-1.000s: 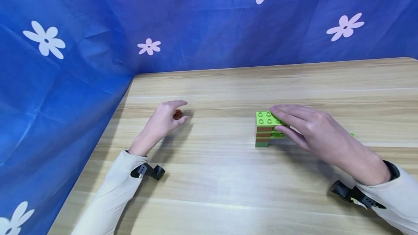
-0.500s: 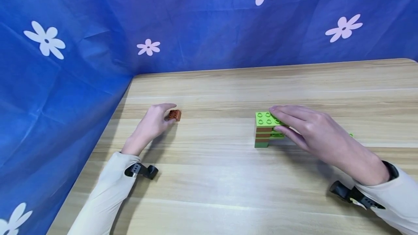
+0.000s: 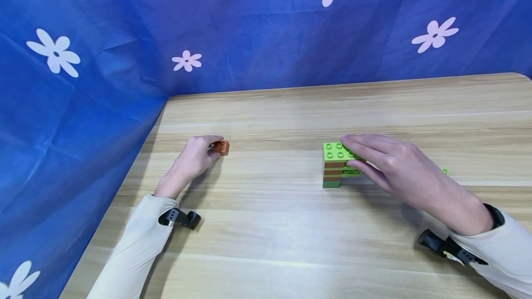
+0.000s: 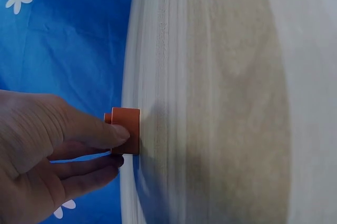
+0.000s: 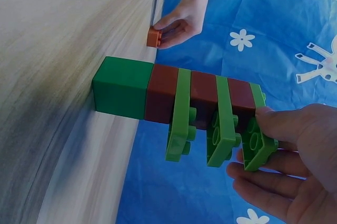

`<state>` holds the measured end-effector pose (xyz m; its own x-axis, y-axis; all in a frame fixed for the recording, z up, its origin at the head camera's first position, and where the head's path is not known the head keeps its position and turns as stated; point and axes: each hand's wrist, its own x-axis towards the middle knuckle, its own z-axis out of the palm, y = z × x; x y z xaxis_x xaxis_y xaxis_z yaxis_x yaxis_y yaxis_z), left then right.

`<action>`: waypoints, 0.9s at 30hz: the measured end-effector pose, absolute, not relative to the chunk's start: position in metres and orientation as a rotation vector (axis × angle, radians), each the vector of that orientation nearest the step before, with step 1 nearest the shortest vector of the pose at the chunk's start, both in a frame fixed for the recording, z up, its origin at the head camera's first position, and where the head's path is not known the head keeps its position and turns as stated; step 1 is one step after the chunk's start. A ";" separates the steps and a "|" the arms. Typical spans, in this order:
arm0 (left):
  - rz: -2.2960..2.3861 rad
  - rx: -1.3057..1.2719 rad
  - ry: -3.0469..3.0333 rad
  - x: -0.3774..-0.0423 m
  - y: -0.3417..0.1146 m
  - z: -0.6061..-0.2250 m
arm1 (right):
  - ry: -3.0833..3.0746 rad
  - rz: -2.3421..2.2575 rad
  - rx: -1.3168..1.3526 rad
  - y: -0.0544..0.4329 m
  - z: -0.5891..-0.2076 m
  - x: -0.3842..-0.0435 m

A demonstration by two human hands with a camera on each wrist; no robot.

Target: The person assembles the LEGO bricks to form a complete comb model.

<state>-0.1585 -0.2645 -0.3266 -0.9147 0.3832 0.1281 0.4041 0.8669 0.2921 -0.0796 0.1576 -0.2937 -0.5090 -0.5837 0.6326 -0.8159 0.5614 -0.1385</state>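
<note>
At the left of the table, my left hand (image 3: 191,163) pinches a small reddish-brown toy brick (image 3: 221,147) between thumb and fingers. In the left wrist view the thumb lies on one side of the brick (image 4: 126,129), which sits on the tabletop. Further right stands a tower of toy bricks (image 3: 331,170), a dark green block at its base with brown bricks and light green plates alternating above. My right hand (image 3: 399,170) holds the overhanging end of the top light green plate (image 5: 258,142), thumb on one side and fingers on the other.
The wood-grain table (image 3: 266,234) runs beneath both hands. A bit of light green stud (image 3: 445,171) shows behind the right hand, the rest hidden. Blue cloth with white flowers (image 3: 266,26) hangs along the back and left edges.
My left hand has drawn a little left and its thumb and fingers have closed on the brown brick, which shows more clearly. The right hand and tower have stayed put.
</note>
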 end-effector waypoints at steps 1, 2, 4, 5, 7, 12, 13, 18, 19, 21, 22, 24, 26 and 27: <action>-0.488 -0.626 -2.970 -0.158 -0.264 -0.327 | -2.268 0.579 1.121 0.158 -0.294 -0.079; -0.488 -0.625 -2.968 -0.158 -0.264 -0.327 | -2.270 0.579 1.122 0.158 -0.294 -0.079; -0.494 -0.615 -2.969 -0.158 -0.264 -0.327 | -2.273 0.577 1.122 0.158 -0.294 -0.079; -0.499 -0.610 -2.968 -0.158 -0.264 -0.328 | -2.275 0.577 1.121 0.158 -0.294 -0.079; -0.519 -0.599 -2.966 -0.158 -0.265 -0.328 | -2.278 0.576 1.119 0.158 -0.294 -0.079; -0.593 -0.576 -2.974 -0.157 -0.264 -0.329 | -2.273 0.578 1.120 0.158 -0.293 -0.079; -0.608 -0.562 -2.981 -0.157 -0.264 -0.329 | -2.270 0.579 1.121 0.158 -0.293 -0.079; -0.681 -0.484 -3.010 -0.159 -0.264 -0.330 | -2.266 0.589 1.126 0.157 -0.294 -0.080; -0.691 -0.473 -3.012 -0.159 -0.264 -0.330 | -2.266 0.589 1.127 0.157 -0.294 -0.080; -0.705 -0.463 -3.013 -0.159 -0.263 -0.329 | -2.263 0.586 1.126 0.157 -0.293 -0.080; -0.708 -0.463 -3.012 -0.159 -0.263 -0.329 | -2.261 0.583 1.126 0.157 -0.293 -0.080; -0.694 -0.464 -3.006 -0.158 -0.261 -0.328 | -2.259 0.578 1.126 0.157 -0.293 -0.080; -0.677 -0.475 -2.994 -0.158 -0.259 -0.326 | -2.261 0.575 1.125 0.157 -0.293 -0.080; -0.670 -0.485 -2.985 -0.158 -0.258 -0.326 | -2.264 0.575 1.123 0.157 -0.293 -0.080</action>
